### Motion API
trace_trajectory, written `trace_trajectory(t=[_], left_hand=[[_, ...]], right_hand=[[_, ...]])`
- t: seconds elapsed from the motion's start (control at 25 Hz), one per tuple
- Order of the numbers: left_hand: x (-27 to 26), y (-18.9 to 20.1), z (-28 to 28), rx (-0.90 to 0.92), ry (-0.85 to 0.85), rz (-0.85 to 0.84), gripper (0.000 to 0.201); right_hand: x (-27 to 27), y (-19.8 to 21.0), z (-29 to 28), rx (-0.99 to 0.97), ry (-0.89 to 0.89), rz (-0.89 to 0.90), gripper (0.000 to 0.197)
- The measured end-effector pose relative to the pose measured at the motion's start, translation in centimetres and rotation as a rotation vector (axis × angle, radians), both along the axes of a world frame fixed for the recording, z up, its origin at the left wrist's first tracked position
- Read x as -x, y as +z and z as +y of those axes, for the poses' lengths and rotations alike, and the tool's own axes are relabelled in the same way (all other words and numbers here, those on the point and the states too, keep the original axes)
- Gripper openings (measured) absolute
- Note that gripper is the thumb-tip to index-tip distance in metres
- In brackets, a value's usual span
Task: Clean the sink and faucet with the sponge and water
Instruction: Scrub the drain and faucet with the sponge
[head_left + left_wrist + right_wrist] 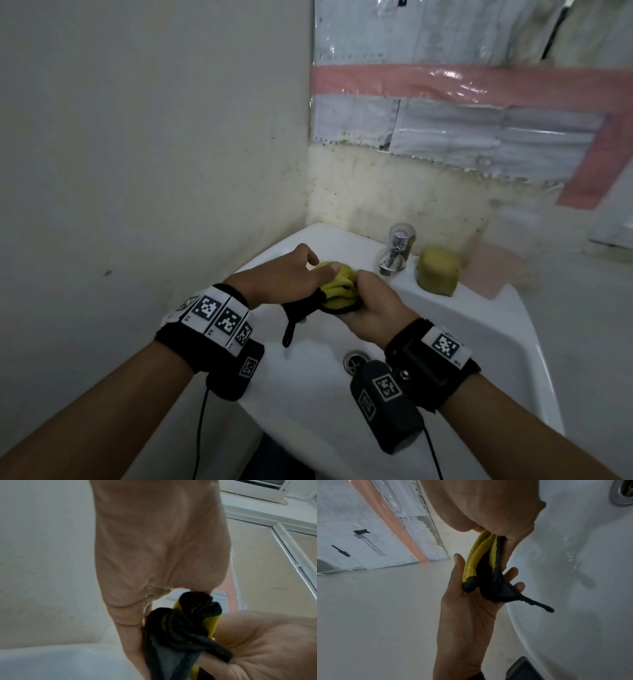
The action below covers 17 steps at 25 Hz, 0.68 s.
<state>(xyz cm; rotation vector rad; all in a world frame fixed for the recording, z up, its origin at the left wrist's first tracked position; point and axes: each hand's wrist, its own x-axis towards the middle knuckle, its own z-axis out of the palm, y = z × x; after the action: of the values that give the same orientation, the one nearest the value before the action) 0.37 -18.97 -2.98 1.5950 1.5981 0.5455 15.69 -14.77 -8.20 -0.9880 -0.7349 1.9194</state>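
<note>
Nearest the camera, two bare forearms are seen, each banded by a black wrist strap [219, 317] carrying white squares printed with black-and-white coded markers; no readable words are made out on them. Beyond the straps lies the white ceramic sink [455, 342], taken here as the landmark. A round chrome drain [356, 364] is set in the sink's bowl, partly hidden behind the right wrist's black camera unit.

Above the bowl, a crumpled yellow cloth with black edging [337, 291] is held between both hands. The left hand [284, 279] is laid over the cloth's left end, with fingers and thumb curled round the bunched fabric. The right hand [373, 308] is closed on the cloth's right end, the folds being pinched between thumb and fingers. A black loop of the cloth hangs below the left hand, over the bowl. Water streaks are visible on the sink wall in the right wrist view.

Farther back, on the sink's rear ledge, a short chrome faucet [397, 250] stands. Just right of the faucet, also on the ledge, a yellow-green block sponge [438, 272] rests untouched, apart from both hands; its surface looks dull and worn.

Behind the sink, a stained cream wall [394, 192] rises. Above it, a mirror covered with pale sheets and pink tape strips [479, 85] is fixed; nothing legible is seen on the sheets.
</note>
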Motion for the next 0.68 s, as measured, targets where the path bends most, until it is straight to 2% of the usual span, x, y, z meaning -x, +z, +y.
trace_trajectory(t=[0.08, 0.24, 0.28, 0.36, 0.4, 0.44, 0.52, 0.68], left_hand=[[-0.4, 0.6, -2.0, -0.036, -0.023, -0.053, 0.063], [-0.6, 0.5, -4.3, -0.098, -0.112, -0.067, 0.073], [-0.4, 0.1, -4.4, -0.111, -0.12, -0.06, 0.068], [0.3, -0.7, -4.5, -0.18, -0.117, -0.068, 0.036], [0.6, -0.8, -4.5, -0.236, -0.121, -0.033, 0.017], [1.0, -0.9, -4.6, -0.288, -0.114, 0.016, 0.011], [1.6, -1.1, -4.8, -0.314, -0.033, 0.044, 0.022], [2.0, -1.4, -5.5, -0.22, 0.084, -0.205, 0.036]], right_hand=[[-0.4, 0.8, -1.4, -0.013, 0.013, 0.023, 0.032], [-1.2, 1.6, -3.6, -0.014, 0.017, 0.058, 0.052], [-1.3, 1.6, -4.0, 0.007, 0.002, 0.067, 0.05], [-1.3, 1.4, -4.6, 0.058, -0.063, 0.083, 0.038], [-1.3, 1.3, -4.9, 0.072, -0.08, 0.088, 0.038], [-1.4, 1.2, -5.2, 0.08, -0.081, 0.088, 0.041], [-1.7, 1.2, -5.8, 0.064, -0.032, 0.093, 0.045], [-1.7, 1.4, -6.3, 0.008, 0.013, -0.038, 0.033]])
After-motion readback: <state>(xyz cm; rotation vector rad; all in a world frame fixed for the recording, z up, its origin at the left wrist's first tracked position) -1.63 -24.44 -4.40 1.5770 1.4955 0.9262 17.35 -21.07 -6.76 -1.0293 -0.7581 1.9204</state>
